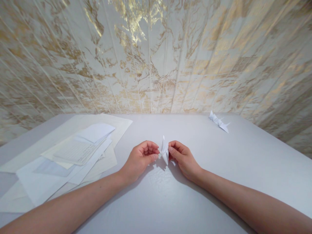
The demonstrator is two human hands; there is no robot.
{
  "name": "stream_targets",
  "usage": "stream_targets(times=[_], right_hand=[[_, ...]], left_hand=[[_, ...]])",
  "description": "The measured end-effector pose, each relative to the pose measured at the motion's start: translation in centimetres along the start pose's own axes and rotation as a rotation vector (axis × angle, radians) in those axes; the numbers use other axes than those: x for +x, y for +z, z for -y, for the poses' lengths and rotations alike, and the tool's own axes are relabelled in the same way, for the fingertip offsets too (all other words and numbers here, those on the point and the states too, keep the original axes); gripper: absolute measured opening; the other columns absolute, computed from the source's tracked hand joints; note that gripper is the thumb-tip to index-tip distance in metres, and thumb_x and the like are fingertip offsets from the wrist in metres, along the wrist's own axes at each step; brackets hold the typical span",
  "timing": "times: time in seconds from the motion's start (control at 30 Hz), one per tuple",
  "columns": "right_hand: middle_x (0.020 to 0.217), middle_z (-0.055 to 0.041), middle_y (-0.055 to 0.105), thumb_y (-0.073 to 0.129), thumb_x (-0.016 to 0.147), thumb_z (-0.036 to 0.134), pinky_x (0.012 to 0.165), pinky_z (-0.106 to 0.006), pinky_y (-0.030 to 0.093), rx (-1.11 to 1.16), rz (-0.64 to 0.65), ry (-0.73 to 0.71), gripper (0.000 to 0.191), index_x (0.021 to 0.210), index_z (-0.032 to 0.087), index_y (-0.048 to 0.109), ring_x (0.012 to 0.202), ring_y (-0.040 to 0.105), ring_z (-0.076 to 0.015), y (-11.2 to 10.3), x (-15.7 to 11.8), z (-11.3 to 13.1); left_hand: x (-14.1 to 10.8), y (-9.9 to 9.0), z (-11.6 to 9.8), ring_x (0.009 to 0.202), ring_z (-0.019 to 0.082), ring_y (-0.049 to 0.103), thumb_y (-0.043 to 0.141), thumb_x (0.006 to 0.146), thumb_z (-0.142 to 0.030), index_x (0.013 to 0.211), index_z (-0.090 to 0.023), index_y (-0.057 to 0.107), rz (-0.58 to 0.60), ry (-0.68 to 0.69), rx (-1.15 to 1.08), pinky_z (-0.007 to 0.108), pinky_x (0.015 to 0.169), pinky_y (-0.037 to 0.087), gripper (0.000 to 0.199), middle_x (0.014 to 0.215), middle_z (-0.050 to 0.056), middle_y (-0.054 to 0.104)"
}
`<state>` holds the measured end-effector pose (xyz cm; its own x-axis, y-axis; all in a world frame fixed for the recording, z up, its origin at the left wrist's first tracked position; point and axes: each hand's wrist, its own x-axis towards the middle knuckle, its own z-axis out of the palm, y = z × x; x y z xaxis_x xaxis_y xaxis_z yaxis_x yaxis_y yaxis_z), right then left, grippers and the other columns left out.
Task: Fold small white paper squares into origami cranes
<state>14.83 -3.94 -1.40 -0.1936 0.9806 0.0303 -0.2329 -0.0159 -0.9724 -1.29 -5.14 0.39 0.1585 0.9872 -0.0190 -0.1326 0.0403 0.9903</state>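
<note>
A small folded white paper figure [165, 154], with pointed tips, is between my two hands above the white table [156, 201]. My right hand [182, 157] pinches its right side between thumb and fingers. On the other side, my left hand [143, 157] has its thumb and curled fingers apart, with the fingertips close to the figure's left edge. A narrow gap shows between the left thumb and fingers, and nothing is seen in it.
Loose papers and envelopes [95, 132] lie in a pile at the left, one sheet [80, 151] with handwriting. Several folded white paper figures [219, 122] stand in a row at the back right. A gold-patterned curtain [156, 65] hangs behind the table.
</note>
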Motion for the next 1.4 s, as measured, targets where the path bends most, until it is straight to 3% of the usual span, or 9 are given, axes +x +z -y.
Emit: stream_targets(times=[0.4, 0.67, 0.83, 1.23, 1.4], right_hand=[[0.059, 0.0024, 0.056, 0.063, 0.072, 0.038, 0.053, -0.023, 0.041, -0.119, 0.008, -0.007, 0.024, 0.072, 0.015, 0.057, 0.053, 0.051, -0.0095, 0.1, -0.1, -0.1], [0.058, 0.0031, 0.055, 0.065, 0.071, 0.041, 0.052, -0.023, 0.042, -0.139, 0.059, -0.054, 0.027, 0.071, 0.015, 0.057, 0.052, 0.050, -0.0088, 0.1, -0.2, 0.0], [0.062, 0.0026, 0.058, 0.068, 0.069, 0.037, 0.055, -0.024, 0.045, -0.109, 0.108, -0.092, 0.023, 0.075, 0.017, 0.059, 0.055, 0.052, -0.0096, 0.1, -0.4, 0.8], [0.055, 0.0045, 0.056, 0.066, 0.064, 0.028, 0.052, -0.024, 0.045, -0.136, 0.011, -0.072, 0.016, 0.070, 0.017, 0.055, 0.051, 0.052, -0.0096, 0.1, 0.2, 1.5], [0.059, 0.0043, 0.055, 0.065, 0.063, 0.028, 0.053, -0.025, 0.046, -0.176, -0.078, -0.111, 0.017, 0.070, 0.018, 0.053, 0.056, 0.054, -0.0110, 0.6, 0.0, 1.3]], left_hand=[[0.2, -0.1, 0.3, 0.057, 0.009, 0.050, 0.068, 0.061, -0.021, 0.070, -0.015, 0.060, 0.085, -0.055, 0.025, 0.022, 0.058, 0.038, 0.013, 0.061, -0.003, 0.059], [0.3, 0.0, 0.0, 0.053, 0.009, 0.044, 0.066, 0.064, -0.029, 0.062, -0.014, 0.059, 0.048, -0.058, 0.098, 0.023, 0.054, 0.031, 0.016, 0.056, -0.002, 0.054], [0.5, -0.3, -0.5, 0.055, 0.010, 0.046, 0.066, 0.064, -0.029, 0.060, -0.014, 0.059, 0.026, -0.037, 0.116, 0.023, 0.057, 0.033, 0.017, 0.055, -0.002, 0.055], [1.4, 0.6, -1.5, 0.051, 0.009, 0.043, 0.065, 0.061, -0.029, 0.056, -0.015, 0.053, 0.005, -0.040, 0.263, 0.023, 0.052, 0.033, 0.020, 0.051, -0.004, 0.049], [2.0, 0.9, -1.3, 0.051, 0.010, 0.042, 0.060, 0.066, -0.029, 0.056, -0.016, 0.052, -0.043, 0.121, 0.498, 0.023, 0.051, 0.032, 0.018, 0.053, -0.004, 0.047]])
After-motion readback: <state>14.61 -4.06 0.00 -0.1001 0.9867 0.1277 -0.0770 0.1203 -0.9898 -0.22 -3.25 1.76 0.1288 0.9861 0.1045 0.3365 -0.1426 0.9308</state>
